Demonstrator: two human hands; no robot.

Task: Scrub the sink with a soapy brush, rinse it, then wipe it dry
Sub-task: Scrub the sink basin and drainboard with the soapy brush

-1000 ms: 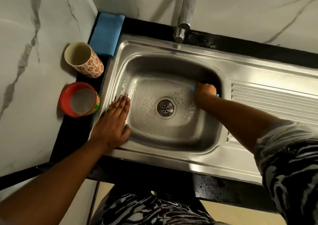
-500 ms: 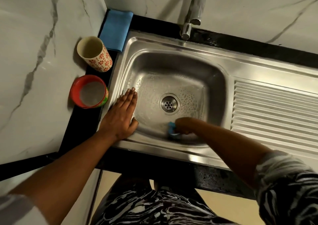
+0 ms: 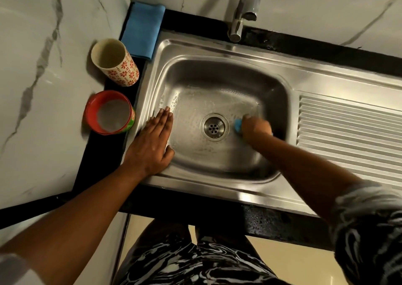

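one brush (image 3: 237,125) in right hand (image 3: 257,128), just beside drain (image 3: 214,127)

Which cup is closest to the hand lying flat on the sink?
The red cup, just beside the left hand. The flowery cream cup stands farther back, by the blue cloth.

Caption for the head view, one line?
Right hand holds blue brush on sink floor beside drain; left hand rests flat on rim.

Right hand (image 3: 256,126) grips a small blue brush (image 3: 238,125) down on the wet floor of the stainless steel sink (image 3: 217,51), just beside the round metal drain (image 3: 214,127). Left hand (image 3: 152,145) lies flat on the left rim, next to a red bowl (image 3: 108,112).
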